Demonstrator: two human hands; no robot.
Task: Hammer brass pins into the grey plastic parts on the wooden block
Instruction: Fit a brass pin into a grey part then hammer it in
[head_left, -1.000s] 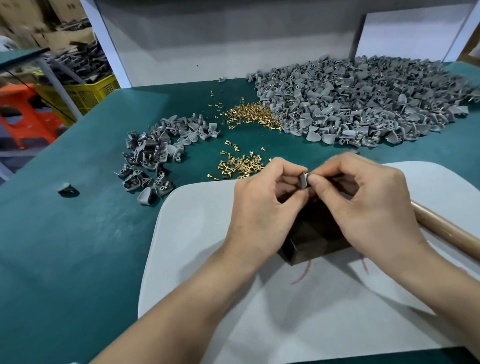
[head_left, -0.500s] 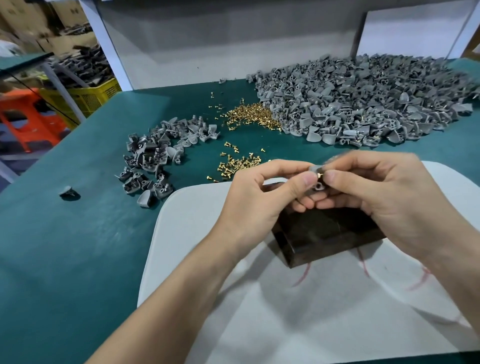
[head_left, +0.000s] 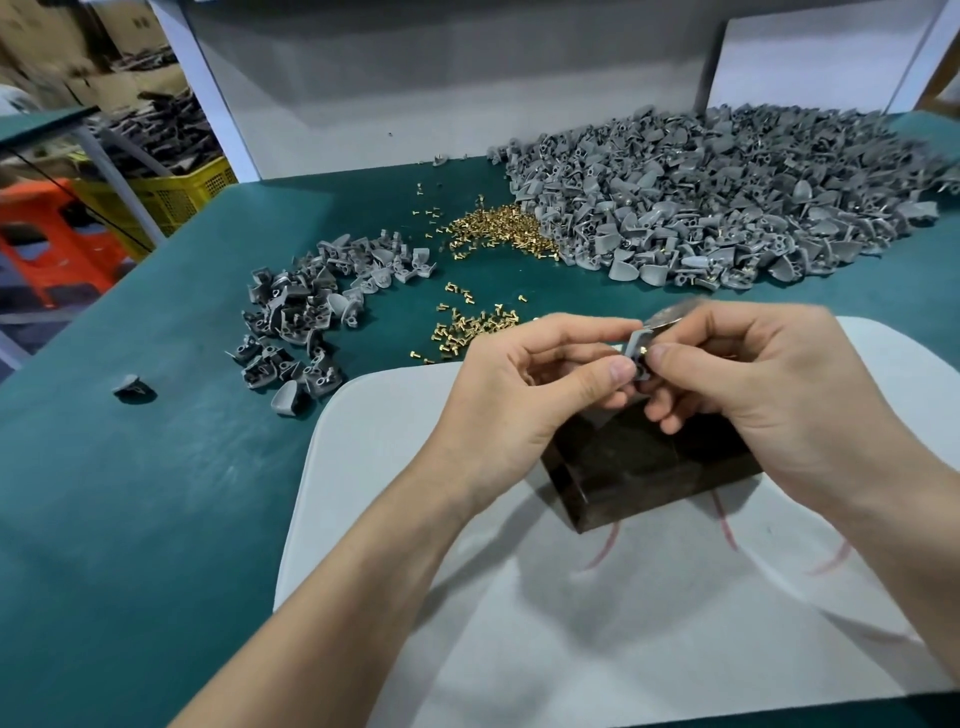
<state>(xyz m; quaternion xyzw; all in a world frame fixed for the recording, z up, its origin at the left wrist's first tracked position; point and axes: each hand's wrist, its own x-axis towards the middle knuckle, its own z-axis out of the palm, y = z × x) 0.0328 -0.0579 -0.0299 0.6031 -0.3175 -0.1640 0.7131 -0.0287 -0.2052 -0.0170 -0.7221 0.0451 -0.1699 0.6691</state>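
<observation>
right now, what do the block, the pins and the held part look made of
The block: dark wood by the look, glossy, likely lacquered; its top mirrors light, though grain is hard to see. The pins: bright yellow metal, probably brass; they glint. The part: matte grey plastic, apparently moulded; even colour, no shine.

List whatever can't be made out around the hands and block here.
Head view:
- Grey part: mostly covered by the left hand and right hand pinching it; how deep its brass pin sits is too small to tell.
- Wooden block: far top hidden under both hands.
- Grey smear above the right hand: motion-blurred, unidentifiable.
- Large grey pile: cut off by the right edge.
</observation>
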